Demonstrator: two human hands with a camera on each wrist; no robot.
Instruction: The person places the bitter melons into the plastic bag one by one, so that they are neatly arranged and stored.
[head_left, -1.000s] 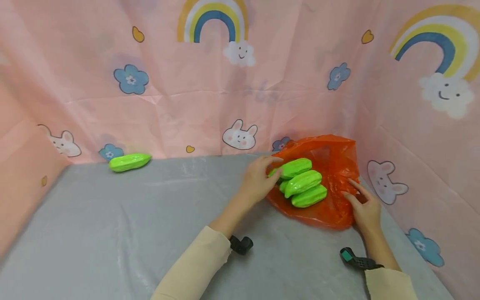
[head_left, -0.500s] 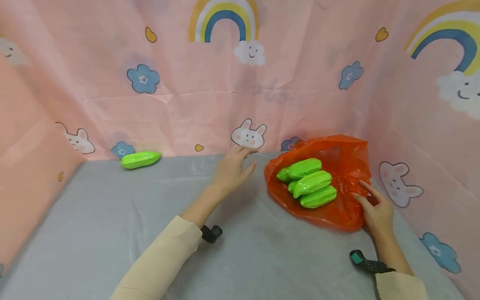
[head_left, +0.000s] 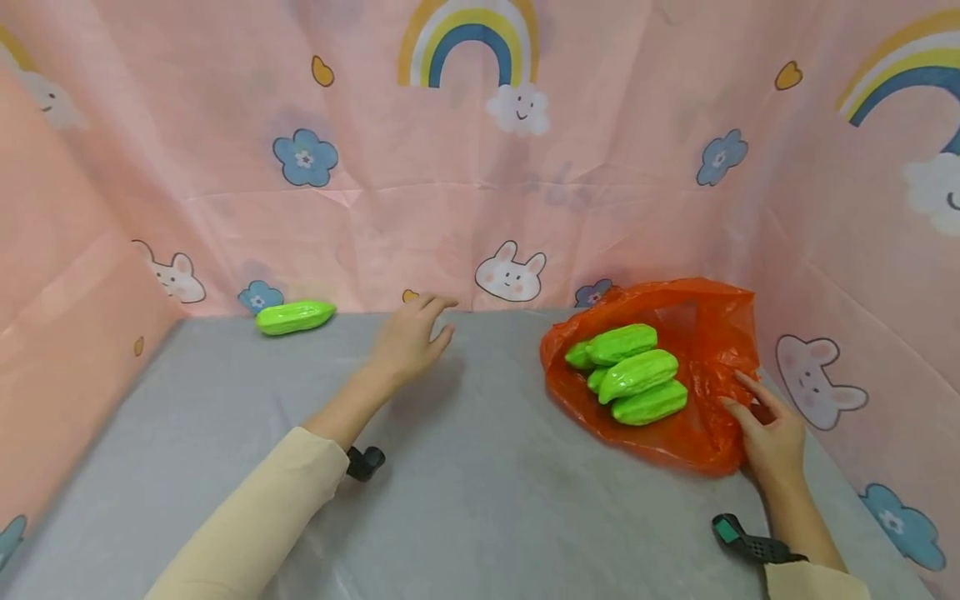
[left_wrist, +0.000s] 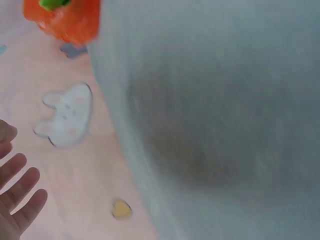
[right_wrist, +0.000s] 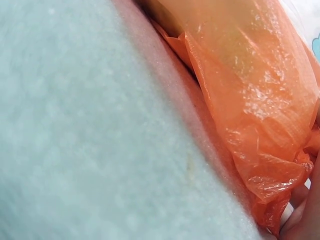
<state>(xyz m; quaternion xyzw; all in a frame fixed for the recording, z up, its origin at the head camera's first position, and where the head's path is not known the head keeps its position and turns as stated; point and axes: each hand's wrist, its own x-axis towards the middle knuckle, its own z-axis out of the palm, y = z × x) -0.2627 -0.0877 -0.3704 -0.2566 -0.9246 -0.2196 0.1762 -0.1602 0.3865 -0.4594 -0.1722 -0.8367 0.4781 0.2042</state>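
Note:
My left hand (head_left: 408,340) hovers above the grey tabletop with its fingers spread and nothing in them. To its left, a glossy bright-green ridged gourd-like vegetable (head_left: 296,317) lies by the back wall. At the right, an orange-red plastic bag (head_left: 720,333) lies on its side, its mouth toward the left. Several matching green vegetables (head_left: 637,374) are stacked inside the bag. My right hand (head_left: 776,437) holds the bag's crumpled right end between thumb and fingers; in the right wrist view, bunched plastic (right_wrist: 272,205) meets the fingers, which are partly cut off.
A pink printed cloth (head_left: 375,208) hangs as a wall at the back and along both sides. The grey tabletop (head_left: 480,500) runs between these walls. Each wrist wears a black strap device, the right one (head_left: 753,542) showing a green patch.
My left hand has moved away from the vegetables in the bag, leftward over the table toward the lone one. My right hand stays at the bag. The head view has turned slightly left.

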